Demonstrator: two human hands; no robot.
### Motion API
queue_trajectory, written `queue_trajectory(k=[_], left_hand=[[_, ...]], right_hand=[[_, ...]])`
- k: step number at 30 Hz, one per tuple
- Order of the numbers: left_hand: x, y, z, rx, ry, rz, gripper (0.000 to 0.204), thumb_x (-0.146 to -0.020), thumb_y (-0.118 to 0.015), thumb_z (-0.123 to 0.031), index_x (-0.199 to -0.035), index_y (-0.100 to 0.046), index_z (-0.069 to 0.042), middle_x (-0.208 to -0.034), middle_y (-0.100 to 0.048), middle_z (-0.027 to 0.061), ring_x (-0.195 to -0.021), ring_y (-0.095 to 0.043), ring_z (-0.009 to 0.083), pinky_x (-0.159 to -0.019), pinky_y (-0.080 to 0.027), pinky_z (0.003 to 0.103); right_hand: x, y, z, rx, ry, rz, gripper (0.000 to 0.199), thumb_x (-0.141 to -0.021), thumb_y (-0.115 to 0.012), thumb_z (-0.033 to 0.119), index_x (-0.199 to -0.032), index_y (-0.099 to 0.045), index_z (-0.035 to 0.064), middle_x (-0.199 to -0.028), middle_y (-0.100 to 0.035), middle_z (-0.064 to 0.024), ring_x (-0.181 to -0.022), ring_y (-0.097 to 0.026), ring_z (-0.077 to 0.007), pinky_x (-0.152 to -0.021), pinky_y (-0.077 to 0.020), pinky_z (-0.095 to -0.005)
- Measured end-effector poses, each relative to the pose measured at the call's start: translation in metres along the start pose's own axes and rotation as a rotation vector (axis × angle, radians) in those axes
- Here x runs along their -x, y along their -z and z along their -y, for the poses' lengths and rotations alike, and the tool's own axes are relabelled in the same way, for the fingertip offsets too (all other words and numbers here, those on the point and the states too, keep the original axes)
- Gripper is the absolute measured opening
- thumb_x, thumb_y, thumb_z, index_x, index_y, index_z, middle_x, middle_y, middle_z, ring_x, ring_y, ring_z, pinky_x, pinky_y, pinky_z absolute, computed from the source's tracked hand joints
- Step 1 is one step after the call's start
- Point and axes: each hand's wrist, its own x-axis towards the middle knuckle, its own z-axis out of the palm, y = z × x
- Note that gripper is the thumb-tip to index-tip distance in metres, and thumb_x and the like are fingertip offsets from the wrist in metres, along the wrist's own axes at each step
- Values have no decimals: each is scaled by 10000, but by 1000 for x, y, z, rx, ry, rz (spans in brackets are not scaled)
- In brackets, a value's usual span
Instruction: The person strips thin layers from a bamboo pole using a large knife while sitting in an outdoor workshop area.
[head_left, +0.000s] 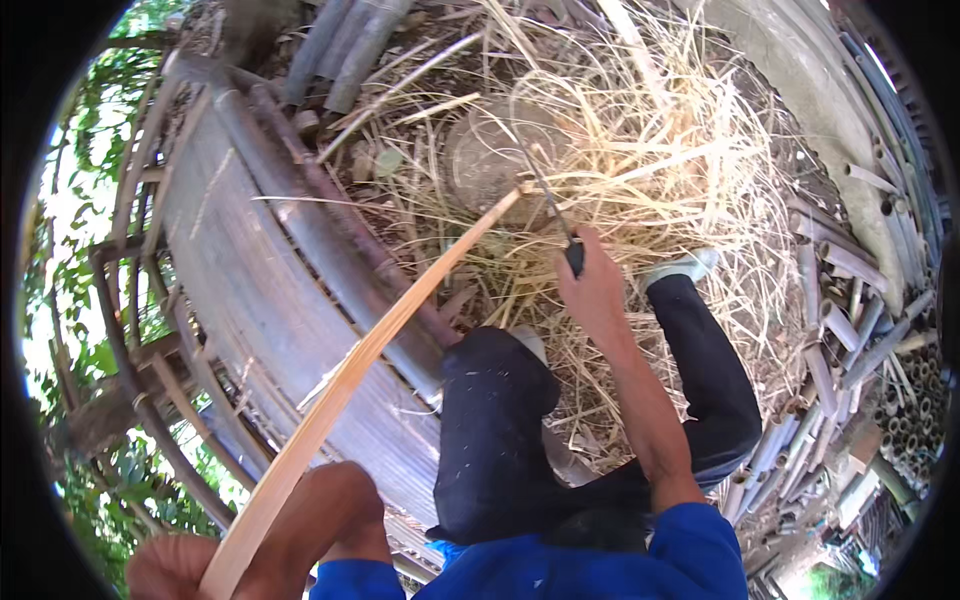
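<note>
A long, pale split bamboo strip (345, 385) slants from the lower left up toward the middle. My left hand (172, 566) is closed around its near end, at the lower left rim of the view. In my right hand (592, 285) is a knife (546, 190), gripped by its black handle, with the narrow blade pointing up and away. The strip's far end lies against or very close to the blade; I cannot tell whether they touch. Beneath them, a round stump-like block (480, 155) shows on the ground, partly covered by shavings.
Thin bamboo shavings (690, 160) are heaped on the ground ahead and right. A bamboo-slat bench (250, 270) runs along my left. Cut bamboo poles (350, 45) lie at the far left, and stacked bamboo pieces (820, 350) line the right. My legs (495, 420) are in dark trousers.
</note>
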Motion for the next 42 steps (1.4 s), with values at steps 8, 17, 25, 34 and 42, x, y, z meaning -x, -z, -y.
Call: queue_trajectory(k=[8,17,25,34,42], left_hand=[[11,-10,-49,-166,344,145,434,-1063,-467,-464,-884,-500,-70,-680,-378,-1,-546,-358,114,-440,-316,260],[45,-24,-71,-362,206,9,482,-1055,-443,-534,-889,-480,-83,-653,-348,1,-497,-289,92,-399,-228,237],[51,-16,-84,-322,224,10,492,-1056,-425,-547,-880,-465,-89,-662,-287,-15,-520,-235,95,-419,-204,253],[46,-5,-80,-309,213,17,488,-1056,-430,-543,-871,-462,-92,-661,-274,-19,-514,-221,92,-427,-206,254],[45,-3,-80,-434,180,-74,488,-1042,-460,-557,-856,-435,-106,-659,-260,-27,-515,-215,90,-433,-206,249]], right_hand=[[87,61,100,-142,119,184,313,-933,-684,183,-1193,-576,48,-927,-700,-218,-762,-693,-421,-673,-553,-478],[161,105,201,-204,627,83,242,-906,-686,156,-1112,-628,44,-776,-569,-105,-572,-651,-250,-468,-527,-370],[167,99,193,-223,590,142,182,-906,-673,146,-1058,-604,75,-767,-560,-106,-589,-653,-297,-469,-540,-394],[152,75,165,-140,584,127,172,-908,-645,155,-1041,-571,76,-722,-574,-139,-578,-652,-323,-461,-533,-425],[138,71,155,-208,585,161,152,-946,-633,183,-1024,-569,69,-716,-596,-167,-627,-658,-347,-492,-539,-420]])
